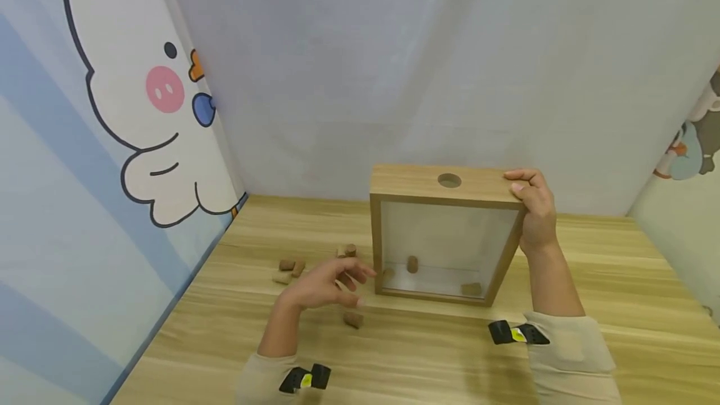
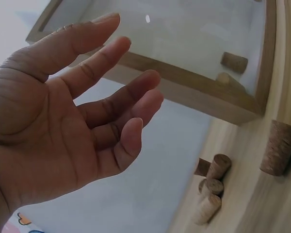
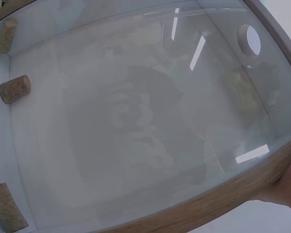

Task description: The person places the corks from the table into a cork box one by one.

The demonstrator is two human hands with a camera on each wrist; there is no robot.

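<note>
A shallow wooden box (image 1: pixel 447 187) with a clear front stands upright on the table, a round hole (image 1: pixel 449 180) in its top. Three corks lie inside at the bottom: one standing cork (image 1: pixel 412 264), one lying at the right (image 1: pixel 470 289), and one at the left corner. My right hand (image 1: pixel 537 211) grips the box's upper right corner. My left hand (image 1: pixel 326 283) hovers beside the box's lower left side, palm bare and fingers loosely bent (image 2: pixel 111 107), holding nothing. Beneath and around it lie loose corks, including a single cork (image 1: pixel 353 319) in front.
A cluster of corks (image 1: pixel 287 264) lies left of my left hand, and a few more (image 1: pixel 351 250) sit behind it. The wooden table (image 1: pixel 416 355) ends at a pale curtain (image 1: pixel 315 80). A cartoon-printed curtain (image 1: pixel 124 255) borders the left side.
</note>
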